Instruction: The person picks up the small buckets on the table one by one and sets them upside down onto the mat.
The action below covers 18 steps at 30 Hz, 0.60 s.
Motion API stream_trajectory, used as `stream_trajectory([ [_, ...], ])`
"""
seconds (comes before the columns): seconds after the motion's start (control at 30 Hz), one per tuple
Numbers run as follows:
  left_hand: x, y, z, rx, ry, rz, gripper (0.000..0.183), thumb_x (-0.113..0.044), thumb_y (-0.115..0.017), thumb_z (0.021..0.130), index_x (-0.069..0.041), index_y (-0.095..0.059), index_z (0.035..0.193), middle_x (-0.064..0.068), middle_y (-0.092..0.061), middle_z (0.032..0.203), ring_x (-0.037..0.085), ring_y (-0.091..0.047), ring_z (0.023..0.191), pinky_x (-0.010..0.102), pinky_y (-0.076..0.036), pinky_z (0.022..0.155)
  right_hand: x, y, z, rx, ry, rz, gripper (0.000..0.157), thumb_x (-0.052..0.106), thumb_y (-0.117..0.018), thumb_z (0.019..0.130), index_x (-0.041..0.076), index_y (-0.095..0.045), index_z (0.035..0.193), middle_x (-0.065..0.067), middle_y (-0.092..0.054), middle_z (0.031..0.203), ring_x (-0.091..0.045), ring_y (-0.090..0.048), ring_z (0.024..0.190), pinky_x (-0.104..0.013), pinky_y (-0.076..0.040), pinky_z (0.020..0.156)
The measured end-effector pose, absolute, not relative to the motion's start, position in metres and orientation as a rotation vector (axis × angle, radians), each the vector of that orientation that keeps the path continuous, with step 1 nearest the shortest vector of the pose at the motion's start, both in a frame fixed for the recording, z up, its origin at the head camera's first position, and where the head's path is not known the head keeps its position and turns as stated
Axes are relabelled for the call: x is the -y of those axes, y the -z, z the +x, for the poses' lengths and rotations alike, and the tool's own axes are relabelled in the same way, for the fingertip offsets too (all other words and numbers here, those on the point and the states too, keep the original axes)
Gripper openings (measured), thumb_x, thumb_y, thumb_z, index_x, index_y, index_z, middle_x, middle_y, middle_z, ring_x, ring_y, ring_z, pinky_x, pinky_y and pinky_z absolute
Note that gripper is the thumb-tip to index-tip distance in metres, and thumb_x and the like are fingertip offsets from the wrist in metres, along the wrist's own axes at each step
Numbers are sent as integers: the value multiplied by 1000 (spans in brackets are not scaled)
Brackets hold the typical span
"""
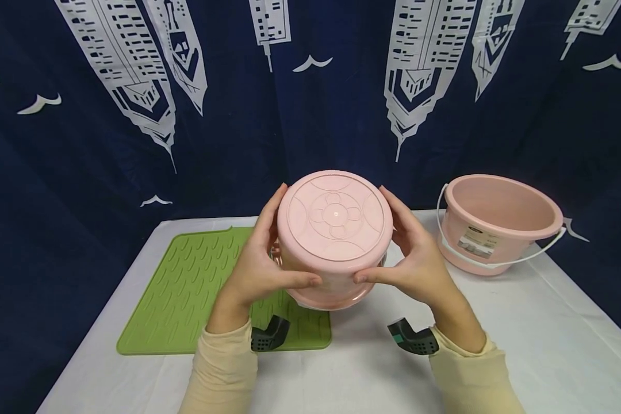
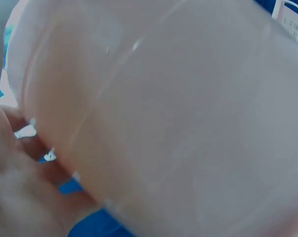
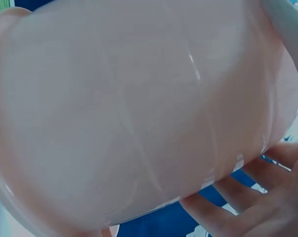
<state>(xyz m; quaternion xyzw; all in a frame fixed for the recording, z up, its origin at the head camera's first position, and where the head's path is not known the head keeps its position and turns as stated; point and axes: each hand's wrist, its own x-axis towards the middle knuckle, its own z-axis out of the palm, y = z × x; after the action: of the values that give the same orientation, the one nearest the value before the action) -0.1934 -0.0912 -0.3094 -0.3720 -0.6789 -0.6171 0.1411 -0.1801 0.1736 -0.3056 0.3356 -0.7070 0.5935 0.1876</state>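
Observation:
Both hands hold a pink round plastic container (image 1: 336,218) between them, above the table. Its flat round end, embossed with a flower, faces the head camera. My left hand (image 1: 256,261) grips its left side, thumb on the near wall. On the opposite side my right hand (image 1: 414,261) grips it the same way. Up close in the left wrist view, the smooth container wall (image 2: 178,108) fills most of the picture, with the left hand (image 2: 30,192) at the lower left. In the right wrist view, fingers of the right hand (image 3: 257,197) lie along the container (image 3: 124,113).
A pink bucket (image 1: 497,230) with a white handle and a label stands at the table's back right. A green textured mat (image 1: 181,293) lies on the left of the white-covered table (image 1: 352,379). Behind hangs a dark blue curtain (image 1: 300,126) with white building prints.

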Motion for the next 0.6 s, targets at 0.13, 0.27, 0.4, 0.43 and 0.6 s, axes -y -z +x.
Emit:
stream_trajectory([
  [0.13, 88, 305, -188, 1996, 1773, -998, 143, -22, -104, 53, -26, -12, 162, -4, -29, 161, 18, -36, 142, 39, -30, 116, -165, 305, -178, 2007, -1627, 900, 127, -10, -96, 53, 11, -29, 159, -9, -40, 156, -27, -44, 136, -29, -41, 106],
  [0.27, 86, 302, -184, 2010, 1698, -940, 150, -3, -103, 44, -26, -12, 162, -6, -30, 160, 17, -36, 142, 38, -25, 118, -160, 306, -177, 2001, -1640, 902, 128, -4, -98, 55, 11, -27, 160, -7, -37, 158, -27, -44, 137, -29, -42, 106],
  [0.4, 87, 300, -182, 1990, 1651, -927, 148, -5, -104, 44, -25, -16, 161, -7, -32, 159, 17, -37, 141, 39, -27, 117, -159, 307, -177, 1998, -1673, 938, 129, 2, -99, 56, 12, -23, 161, -7, -34, 159, -28, -40, 140, -29, -39, 108],
  [0.43, 87, 300, -182, 1988, 1640, -924, 147, -6, -104, 44, -25, -16, 161, -7, -33, 159, 16, -37, 141, 38, -28, 117, -159, 307, -178, 2007, -1672, 945, 130, 4, -99, 56, 13, -22, 161, -7, -33, 160, -27, -38, 141, -29, -38, 109],
  [0.6, 93, 298, -183, 1968, 1634, -910, 147, -5, -104, 42, -27, -19, 160, -7, -34, 158, 17, -38, 140, 37, -29, 116, -160, 309, -179, 2065, -1633, 938, 132, 16, -100, 57, 16, -20, 162, -4, -28, 162, -23, -31, 146, -34, -33, 114],
])
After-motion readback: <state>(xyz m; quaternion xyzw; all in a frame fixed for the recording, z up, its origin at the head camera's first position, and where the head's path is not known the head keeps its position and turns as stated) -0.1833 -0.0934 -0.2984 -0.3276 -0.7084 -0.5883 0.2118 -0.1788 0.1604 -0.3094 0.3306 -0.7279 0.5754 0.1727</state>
